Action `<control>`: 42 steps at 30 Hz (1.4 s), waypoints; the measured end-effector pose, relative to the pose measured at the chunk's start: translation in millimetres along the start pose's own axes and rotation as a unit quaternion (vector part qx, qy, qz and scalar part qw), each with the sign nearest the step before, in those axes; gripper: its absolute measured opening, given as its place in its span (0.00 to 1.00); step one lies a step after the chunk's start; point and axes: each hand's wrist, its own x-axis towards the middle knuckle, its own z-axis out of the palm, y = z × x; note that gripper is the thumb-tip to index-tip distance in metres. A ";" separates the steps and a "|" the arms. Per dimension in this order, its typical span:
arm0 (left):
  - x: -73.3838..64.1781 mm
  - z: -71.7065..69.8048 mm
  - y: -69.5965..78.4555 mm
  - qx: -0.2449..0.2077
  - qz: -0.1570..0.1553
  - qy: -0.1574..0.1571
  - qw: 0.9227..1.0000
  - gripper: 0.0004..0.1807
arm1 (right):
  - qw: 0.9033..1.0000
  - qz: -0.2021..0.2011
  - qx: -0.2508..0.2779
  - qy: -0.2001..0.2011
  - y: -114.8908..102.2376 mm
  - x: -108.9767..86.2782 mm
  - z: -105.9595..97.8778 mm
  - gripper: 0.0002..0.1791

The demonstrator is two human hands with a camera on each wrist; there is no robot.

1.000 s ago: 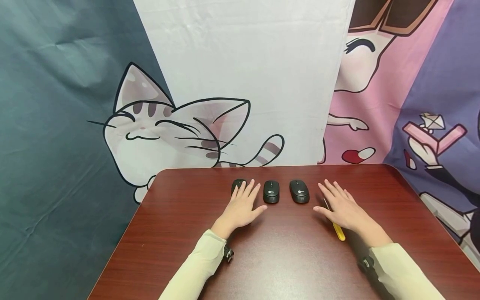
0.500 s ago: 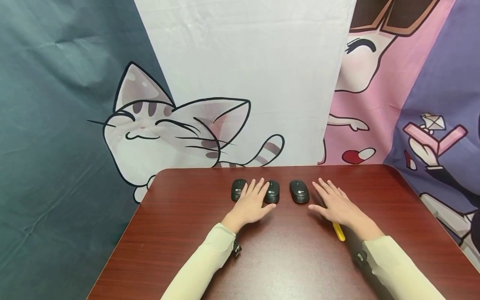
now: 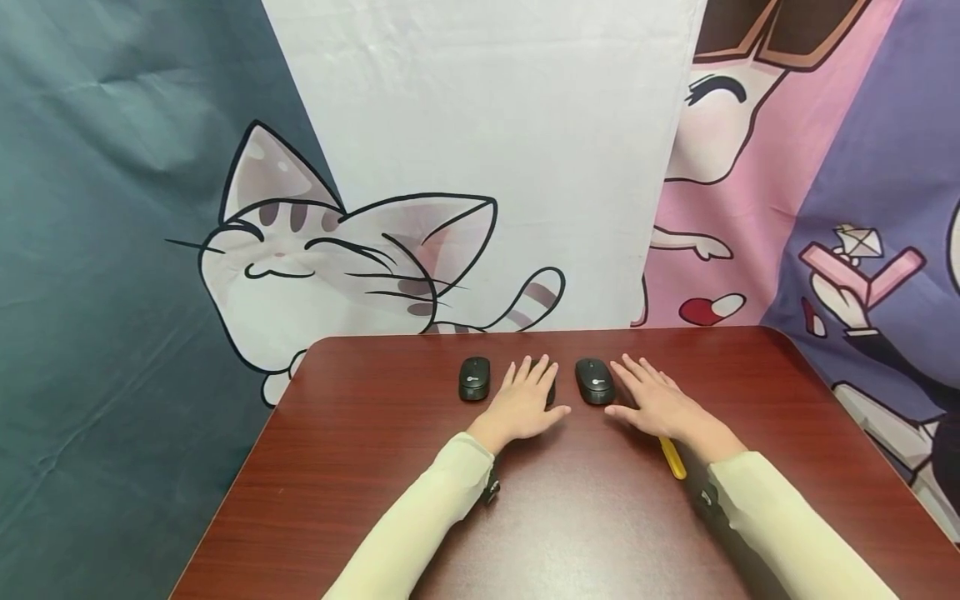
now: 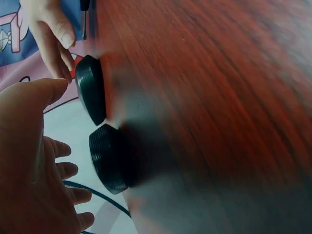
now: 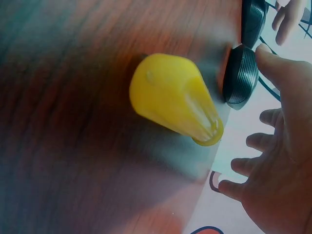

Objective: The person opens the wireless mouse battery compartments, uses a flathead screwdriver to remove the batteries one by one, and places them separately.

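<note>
Three black computer mice stand in a row near the table's far edge. My left hand [image 3: 523, 406], fingers spread and palm down, hovers over the middle mouse [image 3: 552, 394] and hides most of it. To its left lies the left mouse [image 3: 474, 379]. In the left wrist view a gap shows between that hand and the middle mouse [image 4: 110, 160]. My right hand [image 3: 654, 406], also spread, is just right of the right mouse [image 3: 595, 382], above a yellow-handled screwdriver [image 3: 673, 458]. Only the handle's near part shows from the head; the right wrist view has the yellow handle [image 5: 170, 92] close up.
The brown wooden table [image 3: 337, 483] has a far edge right behind the mice. Beyond it hangs a printed cloth [image 3: 495, 125] with a cartoon cat and other figures. A small dark device [image 3: 491, 487] sits at the left wrist.
My left hand has moved right, from over the left mouse to over the middle one. My right hand has shifted slightly left towards the right mouse. The mice and screwdriver have stayed put.
</note>
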 end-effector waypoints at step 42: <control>46.9 12.0 35.8 0.071 0.036 -0.034 0.996 0.48 | 0.994 -0.100 -0.026 -0.027 1.0 22.7 4.4 0.43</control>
